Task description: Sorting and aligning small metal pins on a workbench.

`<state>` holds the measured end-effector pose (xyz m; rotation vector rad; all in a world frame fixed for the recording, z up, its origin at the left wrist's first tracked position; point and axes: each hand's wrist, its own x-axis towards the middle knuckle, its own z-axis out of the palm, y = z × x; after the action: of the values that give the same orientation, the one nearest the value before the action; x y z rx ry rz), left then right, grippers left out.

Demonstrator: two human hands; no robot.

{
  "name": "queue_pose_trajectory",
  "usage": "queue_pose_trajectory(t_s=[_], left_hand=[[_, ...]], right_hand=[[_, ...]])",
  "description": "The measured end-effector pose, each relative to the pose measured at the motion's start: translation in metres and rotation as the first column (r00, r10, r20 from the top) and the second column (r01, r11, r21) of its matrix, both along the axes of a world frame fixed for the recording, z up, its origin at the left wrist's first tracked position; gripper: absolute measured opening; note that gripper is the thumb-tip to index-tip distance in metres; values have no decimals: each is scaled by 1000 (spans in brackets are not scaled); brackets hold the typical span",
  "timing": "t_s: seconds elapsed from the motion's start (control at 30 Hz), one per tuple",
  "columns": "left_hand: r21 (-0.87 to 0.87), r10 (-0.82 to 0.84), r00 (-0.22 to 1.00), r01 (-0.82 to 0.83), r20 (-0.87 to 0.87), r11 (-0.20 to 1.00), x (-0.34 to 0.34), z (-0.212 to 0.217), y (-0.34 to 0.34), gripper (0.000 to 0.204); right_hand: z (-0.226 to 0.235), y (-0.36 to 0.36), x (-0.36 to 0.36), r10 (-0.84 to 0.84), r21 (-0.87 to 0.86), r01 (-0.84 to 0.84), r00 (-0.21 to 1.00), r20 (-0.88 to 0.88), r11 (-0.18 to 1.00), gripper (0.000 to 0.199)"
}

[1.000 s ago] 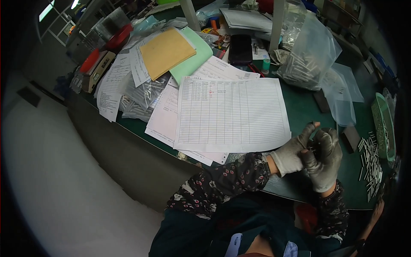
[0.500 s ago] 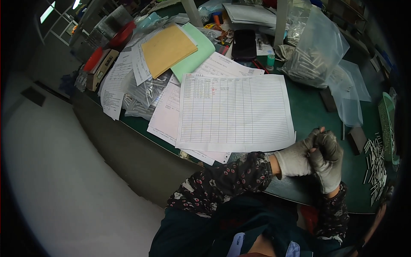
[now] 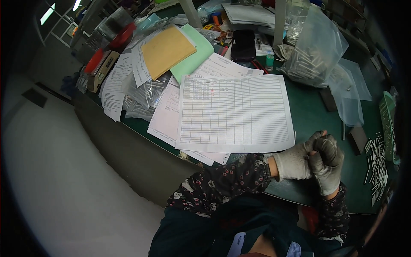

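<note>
Both my hands wear greyish-white gloves with bared fingertips and are pressed together over the green table's front edge. My left hand [image 3: 296, 161] reaches in from the left with its fingers curled against the other hand. My right hand [image 3: 329, 165] is closed, its fingers folded over at the top. Whatever the two hands hold between them, if anything, is hidden by the gloves. Left of them lies a large ruled sheet [image 3: 235, 115] with a few written rows at its top. To their right, many thin metal pins [image 3: 376, 169] lie in a loose pile.
A dark block [image 3: 356, 140] stands between my hands and the pins, with a green basket [image 3: 387, 128] at the right rim. Behind are a clear bag of metal pins [image 3: 310, 60], a black case [image 3: 244, 45] and a green spool [image 3: 269, 62]. Brown envelopes [image 3: 168, 50] top papers at left.
My hands stay clasped together in nearly the same place, with only a slight shift of the fingers. The view has moved very little.
</note>
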<state>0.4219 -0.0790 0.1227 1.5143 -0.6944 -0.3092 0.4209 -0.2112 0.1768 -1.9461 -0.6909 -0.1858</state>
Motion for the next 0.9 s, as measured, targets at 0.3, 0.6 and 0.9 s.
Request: queue_pose_trajectory(t_s=[0.3, 0.6, 0.9], left_hand=[[-240, 110, 923, -20, 370, 971, 0, -11, -1, 80], [-75, -1, 992, 11, 125, 997, -1, -5, -2, 83], [-236, 85, 996, -76, 25, 969, -11, -2, -9, 53]], right_hand=[[6, 3, -4, 30, -52, -30, 1000, 5, 998, 37], [-7, -3, -2, 16, -5, -15, 999, 41, 1000, 34], [-9, -5, -6, -10, -9, 11, 997, 81, 1000, 34]])
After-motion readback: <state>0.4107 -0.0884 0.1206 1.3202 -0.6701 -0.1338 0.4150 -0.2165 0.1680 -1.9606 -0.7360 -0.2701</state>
